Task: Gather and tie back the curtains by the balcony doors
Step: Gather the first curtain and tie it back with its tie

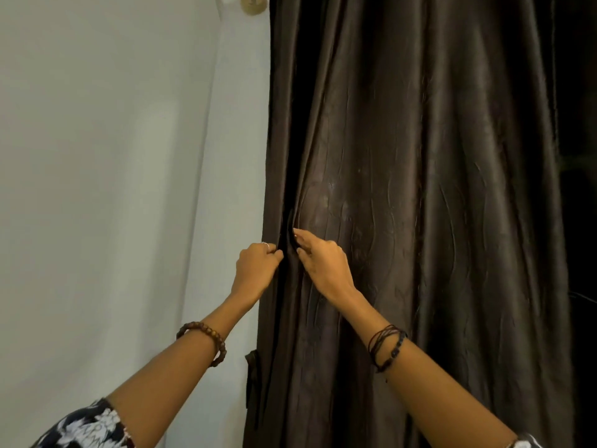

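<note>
Two hands, left hand (256, 270) and right hand (323, 261), grip the curtain (403, 189) edge beside the wall (113, 156).

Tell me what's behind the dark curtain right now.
The curtain covers nearly everything behind it. Only black shows past its right edge; the doors aren't visible. Both the left hand and right hand pinch folds at its left edge.
</note>
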